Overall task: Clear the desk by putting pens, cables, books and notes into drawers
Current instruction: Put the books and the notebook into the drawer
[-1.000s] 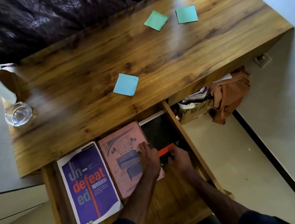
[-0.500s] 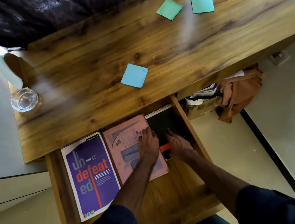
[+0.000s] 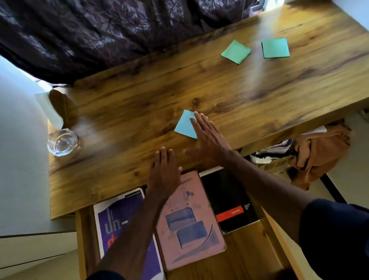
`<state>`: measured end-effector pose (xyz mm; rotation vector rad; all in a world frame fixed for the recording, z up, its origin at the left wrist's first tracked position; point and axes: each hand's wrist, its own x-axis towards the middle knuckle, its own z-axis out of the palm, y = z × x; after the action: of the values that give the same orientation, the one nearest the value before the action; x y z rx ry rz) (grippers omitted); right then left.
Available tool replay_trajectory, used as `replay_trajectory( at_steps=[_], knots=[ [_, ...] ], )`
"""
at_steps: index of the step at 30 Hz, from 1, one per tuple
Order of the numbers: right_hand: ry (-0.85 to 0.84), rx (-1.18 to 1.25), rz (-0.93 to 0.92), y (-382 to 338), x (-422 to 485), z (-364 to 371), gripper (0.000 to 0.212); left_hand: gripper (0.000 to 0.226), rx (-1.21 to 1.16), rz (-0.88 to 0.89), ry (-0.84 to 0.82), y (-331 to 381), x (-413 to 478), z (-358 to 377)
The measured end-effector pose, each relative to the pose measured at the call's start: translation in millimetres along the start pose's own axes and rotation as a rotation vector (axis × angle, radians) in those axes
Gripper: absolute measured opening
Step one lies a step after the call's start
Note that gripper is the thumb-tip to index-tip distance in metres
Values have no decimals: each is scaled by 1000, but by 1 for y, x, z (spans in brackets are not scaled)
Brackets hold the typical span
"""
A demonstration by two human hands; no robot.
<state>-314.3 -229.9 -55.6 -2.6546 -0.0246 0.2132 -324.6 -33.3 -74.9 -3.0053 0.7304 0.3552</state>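
Note:
A blue sticky note [image 3: 184, 124] lies near the front of the wooden desk [image 3: 220, 99]. My right hand [image 3: 208, 139] reaches over the desk edge with straight fingers, its fingertips on the note's right side. My left hand [image 3: 163, 170] hovers flat over the desk's front edge and holds nothing. Two green notes [image 3: 235, 51] [image 3: 275, 48] lie at the far right of the desk. In the open drawer [image 3: 85, 242] below lie a purple book [image 3: 119, 226], a pink book [image 3: 187, 222] and a black spiral notebook [image 3: 231, 198], side by side.
A glass ashtray [image 3: 62, 142] stands at the desk's left edge, with a white and brown object [image 3: 54, 107] behind it. A dark curtain [image 3: 122, 20] hangs behind the desk. Orange cloth [image 3: 317, 151] and papers sit under the desk at the right.
Both hands have left the books in the drawer and risen to the desk. My right hand now touches the blue note. The camera has tilted up.

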Motion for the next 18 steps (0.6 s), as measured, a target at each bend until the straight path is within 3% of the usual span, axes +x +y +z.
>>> replay_trajectory(
  at_steps=[2, 4, 6, 9, 12, 15, 18],
  knots=[
    [-140, -120, -2, 7, 3, 11, 103, 71, 16, -12, -89, -4, 2, 6],
    [-155, -153, -25, 14, -9, 25, 98, 73, -8, -48, -142, 1, 8, 7],
    [-81, -180, -68, 18, -28, 39, 84, 75, -28, -81, -173, 5, 14, 7],
    [89, -234, -148, 24, -48, 49, 46, 75, -34, -84, -203, 4, 17, 9],
    [139, -278, -153, 28, -51, 41, 20, 74, -79, -88, -216, 2, 16, 10],
    [157, -310, -183, 29, -59, 34, 13, 74, -98, -95, -202, 4, 14, 8],
    [180, -164, -110, 24, -85, 35, 14, 61, -184, -122, -121, 10, 6, 0]
  ],
)
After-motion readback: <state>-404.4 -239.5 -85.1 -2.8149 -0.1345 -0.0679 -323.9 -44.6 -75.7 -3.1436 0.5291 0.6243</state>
